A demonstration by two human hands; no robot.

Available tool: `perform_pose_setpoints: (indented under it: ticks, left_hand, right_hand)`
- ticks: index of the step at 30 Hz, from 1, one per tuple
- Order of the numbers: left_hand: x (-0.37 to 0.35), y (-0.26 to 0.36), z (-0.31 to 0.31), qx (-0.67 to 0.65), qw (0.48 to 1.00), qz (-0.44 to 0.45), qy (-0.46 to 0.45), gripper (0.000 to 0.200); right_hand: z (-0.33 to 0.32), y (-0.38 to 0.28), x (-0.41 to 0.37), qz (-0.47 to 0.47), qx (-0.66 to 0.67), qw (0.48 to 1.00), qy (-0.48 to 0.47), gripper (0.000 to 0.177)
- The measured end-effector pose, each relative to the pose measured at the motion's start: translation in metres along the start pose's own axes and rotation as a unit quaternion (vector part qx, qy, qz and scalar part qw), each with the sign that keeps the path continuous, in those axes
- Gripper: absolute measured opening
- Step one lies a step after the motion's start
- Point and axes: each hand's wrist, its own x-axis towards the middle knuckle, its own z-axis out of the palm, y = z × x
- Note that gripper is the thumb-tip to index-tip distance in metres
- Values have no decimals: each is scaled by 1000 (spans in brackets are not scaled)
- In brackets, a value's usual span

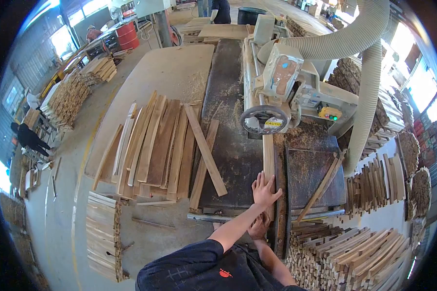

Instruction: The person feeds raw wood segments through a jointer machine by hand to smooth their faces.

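Note:
A narrow wooden board lies lengthwise on the dark machine table, along the left side of a long straight rail. Its far end runs under the machine head and is hidden there. My left hand presses on top of the board with its fingers spread. Nearer to my body, my right hand has curled fingers at the near part of the same board. Beyond the hands stands the woodworking machine, with a black handwheel bearing a yellow caution label.
Left of the machine, several loose boards lie on a wide panel. Another strip slants across the dark table. On the right are a leaning strip, stacked wood and a thick hose. Other people work farther off.

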Motion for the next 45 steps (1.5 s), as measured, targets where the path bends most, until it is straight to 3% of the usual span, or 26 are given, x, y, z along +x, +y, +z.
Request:
perform_pose_setpoints:
  ticks: [7, 13, 16, 23, 29, 32, 33, 35, 36, 37, 38, 39, 42, 45]
  left_hand:
    - [-1, 0, -1, 18, 1000, -1, -20, 68]
    - [0, -1, 1, 15, 1000, -3, -18, 68]
    - [0, 2, -3, 15, 999, -8, -31, 68]
    - [1, 3, -4, 9, 1000, -7, -22, 69]
    - [1, 2, -3, 10, 1000, -1, -16, 70]
    - [0, 2, -4, 7, 1000, 2, -20, 62]
    - [3, -2, 1, 5, 1000, -4, -16, 62]
    - [0, -10, 18, 12, 999, -26, -26, 54]
    - [-4, -9, 19, 13, 998, -50, -23, 54]
    - [-1, -6, 18, 8, 998, -60, -27, 55]
    - [4, -3, 17, 2, 997, -71, -30, 56]
    - [9, 1, 20, 13, 996, -91, -23, 62]
    - [24, -4, 28, 33, 996, -85, -11, 63]
    - [52, -13, 33, 34, 996, -78, -18, 56]
  right_hand:
    - [1, 0, 0, -36, -6, 999, 41, 56]
    - [-2, -1, 0, 4, -20, 1000, -9, 54]
    - [1, 0, 0, -20, -4, 999, 30, 55]
    - [-5, -5, 2, -3, -4, 1000, 4, 58]
    - [-8, -7, 7, 7, 20, 1000, 5, 51]
    - [-36, -36, 23, 13, -19, 1000, -15, 36]
    - [-42, -40, 25, 90, 94, 991, 13, 29]
    - [-56, -51, 27, 265, 242, 932, 48, 32]
    - [-65, -51, 28, 262, 241, 934, 24, 32]
    - [-71, -48, 29, 434, 363, 824, -9, 34]
    - [-76, -44, 28, 589, 455, 667, -41, 37]
    - [-64, -31, 21, 592, 520, 615, -22, 35]
    - [-44, -13, 49, 531, 535, 656, -24, 32]
    - [-28, 11, 78, 571, 536, 617, -70, 30]
